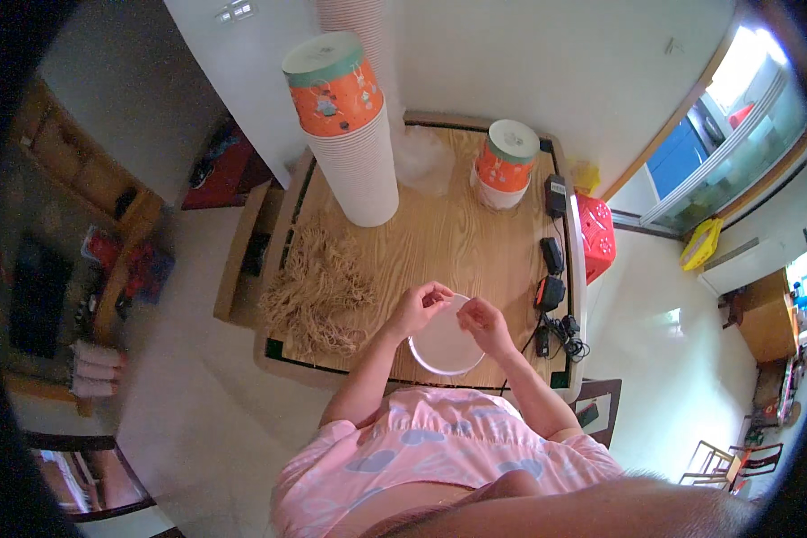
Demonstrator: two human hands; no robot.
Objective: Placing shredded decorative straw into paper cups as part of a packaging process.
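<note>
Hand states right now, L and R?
Left hand: fingers curled by the white tub; hold can't be told.
Right hand: fingers bent over the tub; hold can't be told.

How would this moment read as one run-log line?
left hand: curled at far edge of round white object | right hand: curled at same edge | contact: unclear | table: brown strands, tall cup stack, short cup stack, black adapters

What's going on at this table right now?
A person has the left hand and right hand at the far rim of a round white container at the near edge of the table; whether the fingers pinch anything is unclear. A tall upside-down stack of paper tubs stands at far left, a shorter stack at far right. Tangled brown strands lie left, black adapters right.
</note>
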